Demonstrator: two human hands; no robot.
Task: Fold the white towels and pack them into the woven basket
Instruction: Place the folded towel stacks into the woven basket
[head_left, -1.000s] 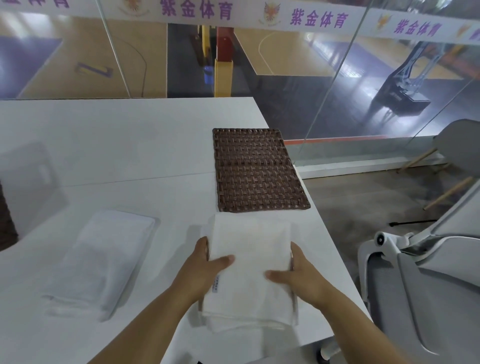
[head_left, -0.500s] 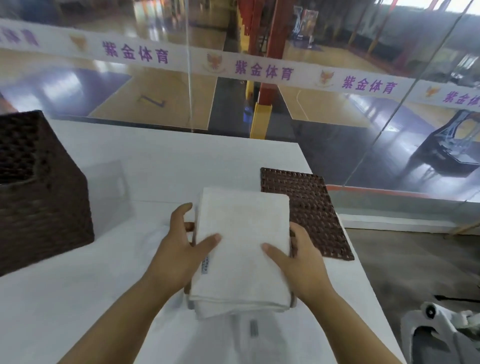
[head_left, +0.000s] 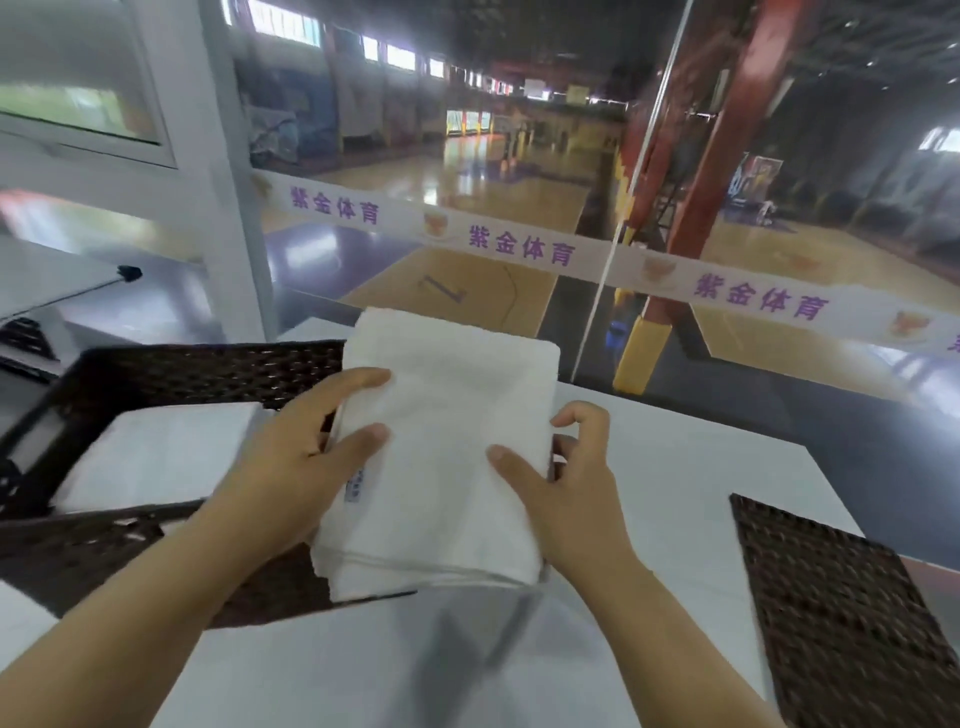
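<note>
Fingers (head_left: 363, 382) of both hands grip the folded towel (head_left: 447, 457) above the basket (head_left: 171, 364).

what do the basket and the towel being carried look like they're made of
Dark brown woven basket: looks like wicker or rattan, possibly synthetic; open lattice weave with a slight sheen. Folded white towel, held by the left hand and right hand: looks like soft matte cloth, probably cotton terry; stacked folded layers show at its near edge.

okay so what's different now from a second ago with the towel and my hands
The folded towel has been lifted off the table and carried left, now partly over the woven basket. The left hand and right hand keep gripping its sides. The woven mat stays on the table.
</note>
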